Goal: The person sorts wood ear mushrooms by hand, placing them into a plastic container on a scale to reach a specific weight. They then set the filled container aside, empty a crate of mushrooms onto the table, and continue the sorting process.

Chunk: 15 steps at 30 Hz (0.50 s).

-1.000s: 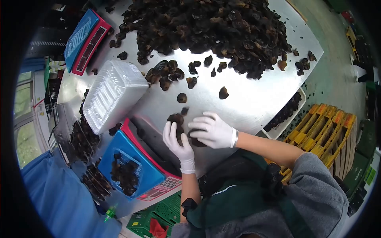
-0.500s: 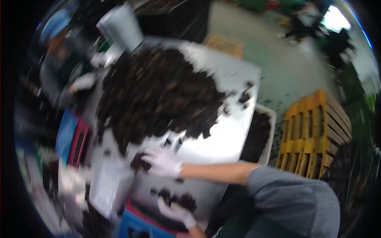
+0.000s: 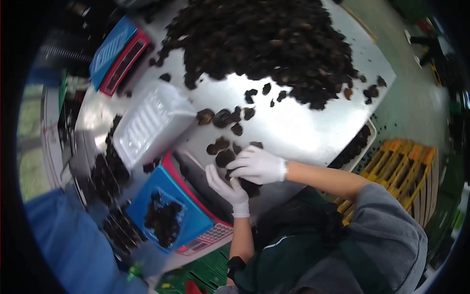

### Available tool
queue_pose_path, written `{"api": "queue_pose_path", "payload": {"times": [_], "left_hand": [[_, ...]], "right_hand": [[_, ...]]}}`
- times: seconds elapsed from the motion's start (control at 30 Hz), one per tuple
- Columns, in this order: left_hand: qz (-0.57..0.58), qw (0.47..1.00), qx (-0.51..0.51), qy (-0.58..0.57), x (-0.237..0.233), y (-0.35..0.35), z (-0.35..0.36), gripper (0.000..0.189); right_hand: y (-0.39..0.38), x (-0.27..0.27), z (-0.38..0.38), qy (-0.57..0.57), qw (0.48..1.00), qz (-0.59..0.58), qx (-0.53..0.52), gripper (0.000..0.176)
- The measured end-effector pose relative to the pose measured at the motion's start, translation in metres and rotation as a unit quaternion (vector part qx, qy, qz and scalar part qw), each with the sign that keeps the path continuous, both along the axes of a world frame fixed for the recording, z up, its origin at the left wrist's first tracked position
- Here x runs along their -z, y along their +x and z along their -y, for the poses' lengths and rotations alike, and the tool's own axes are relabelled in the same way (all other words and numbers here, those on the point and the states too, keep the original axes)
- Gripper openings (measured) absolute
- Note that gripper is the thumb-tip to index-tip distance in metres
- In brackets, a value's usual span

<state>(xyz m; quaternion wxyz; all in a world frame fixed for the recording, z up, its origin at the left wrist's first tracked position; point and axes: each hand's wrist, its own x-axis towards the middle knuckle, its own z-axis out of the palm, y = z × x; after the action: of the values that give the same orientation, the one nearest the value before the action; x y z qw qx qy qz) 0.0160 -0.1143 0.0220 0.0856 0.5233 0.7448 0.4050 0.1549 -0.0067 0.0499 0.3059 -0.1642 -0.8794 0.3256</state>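
My left hand [image 3: 227, 190], in a white glove, is at the near side of the metal table [image 3: 313, 132], its thumb apart from its outstretched fingers. Just beside it, my right hand [image 3: 258, 165], also gloved, has its fingers bent together over dark, flat, mushroom-like pieces [image 3: 225, 158]. More of these pieces lie partly hidden under my right palm. A large heap of the dark pieces [image 3: 274, 44] covers the far part of the table. Several loose ones lie between the heap and my hands.
A blue and red scale [image 3: 196, 218] holds a clear bag of dark pieces [image 3: 164, 220]. A white plastic tub [image 3: 154, 122] stands behind it, and a second scale [image 3: 115, 56] is farther left. Yellow pallets [image 3: 391, 169] and a white-rimmed crate [image 3: 369, 147] are at right; blue cloth [image 3: 73, 240] at lower left.
The view has turned and moved closer to the near side. My hands, formerly apart, are now close together over the pieces. The other person at upper left is out of view.
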Motion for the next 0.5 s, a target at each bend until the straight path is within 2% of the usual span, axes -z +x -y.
{"api": "queue_pose_path", "payload": {"times": [0.07, 0.1, 0.13, 0.23, 0.27, 0.33, 0.43, 0.5], "left_hand": [[0.011, 1.0, -0.004, -0.005, 0.003, -0.001, -0.001, 0.074], [0.016, 1.0, -0.007, -0.004, 0.005, -0.002, 0.001, 0.074], [0.018, 1.0, -0.006, -0.004, 0.007, -0.004, 0.003, 0.074], [0.012, 1.0, -0.007, 0.009, 0.006, -0.003, 0.0, 0.072], [0.008, 1.0, -0.007, 0.011, 0.005, -0.004, 0.001, 0.071], [0.0, 0.999, -0.023, 0.022, 0.005, -0.004, 0.0, 0.073], [0.002, 0.999, -0.025, 0.024, 0.005, -0.004, 0.001, 0.075], [0.003, 0.999, -0.02, 0.025, 0.004, -0.004, 0.002, 0.075]], "right_hand": [[0.01, -0.007, -0.023, -0.118, 0.975, 0.187, -0.013, 0.026], [0.009, -0.004, -0.035, -0.077, 0.984, 0.118, 0.109, 0.029], [0.007, -0.001, -0.042, -0.035, 0.971, 0.044, 0.231, 0.033], [-0.021, 0.005, -0.053, 0.061, 0.962, 0.124, 0.233, 0.035], [-0.026, 0.014, -0.042, 0.045, 0.981, 0.131, 0.137, 0.038], [-0.028, 0.015, 0.003, 0.065, 0.985, 0.14, 0.079, 0.031], [-0.01, 0.009, 0.034, -0.072, 0.99, 0.103, -0.062, 0.027], [-0.005, 0.007, 0.0, -0.134, 0.986, 0.094, 0.035, 0.029]]}}
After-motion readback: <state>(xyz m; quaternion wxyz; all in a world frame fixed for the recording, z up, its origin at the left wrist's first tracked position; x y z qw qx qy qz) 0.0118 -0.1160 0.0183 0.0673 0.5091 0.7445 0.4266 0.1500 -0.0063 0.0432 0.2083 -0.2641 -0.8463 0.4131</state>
